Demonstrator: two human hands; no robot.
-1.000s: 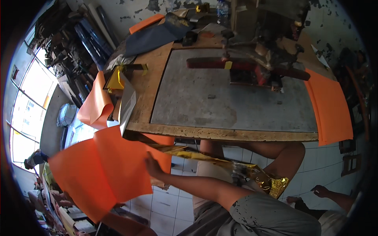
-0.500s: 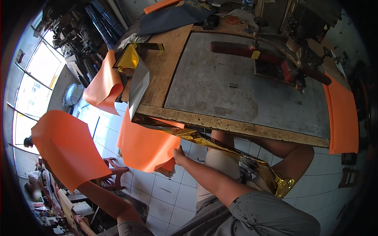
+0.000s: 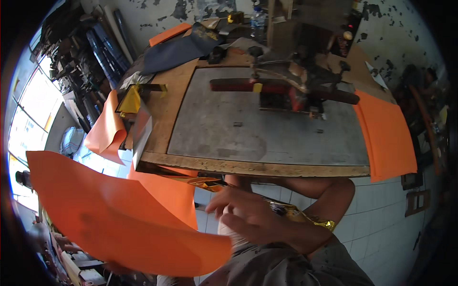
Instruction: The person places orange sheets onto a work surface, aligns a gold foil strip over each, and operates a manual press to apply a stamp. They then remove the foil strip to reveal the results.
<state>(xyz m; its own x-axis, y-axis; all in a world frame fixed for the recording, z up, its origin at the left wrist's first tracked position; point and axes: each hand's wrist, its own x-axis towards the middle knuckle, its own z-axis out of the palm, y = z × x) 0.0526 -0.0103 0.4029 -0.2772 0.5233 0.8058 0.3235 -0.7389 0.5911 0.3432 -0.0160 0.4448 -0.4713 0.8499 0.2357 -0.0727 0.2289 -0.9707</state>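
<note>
A large curved orange sheet (image 3: 129, 214) hangs in the air at the lower left. My left hand is behind it, showing only as a dim shadow through the sheet and a blurred bit at its lower edge; the sheet rests up on that hand. My right hand (image 3: 245, 214), blurred, is over my lap just below the table's front edge. Its fingers are apart with nothing between them, near the sheet's right end but not touching. Behind the held sheet, another orange sheet (image 3: 167, 195) hangs below the table corner. Gold foil (image 3: 322, 223) lies partly hidden across my lap.
The wooden table (image 3: 267, 168) carries a grey metal plate (image 3: 214, 128) and a dark red press-like device (image 3: 296, 90). Folded orange sheets (image 3: 389, 133) overhang its right edge. More orange material (image 3: 107, 128) and yellow foil (image 3: 130, 101) are at the left.
My right hand has let go of the lower orange sheet and come over my lap. The held sheet has swung right and nearer. The whole view has shifted, showing more wall.
</note>
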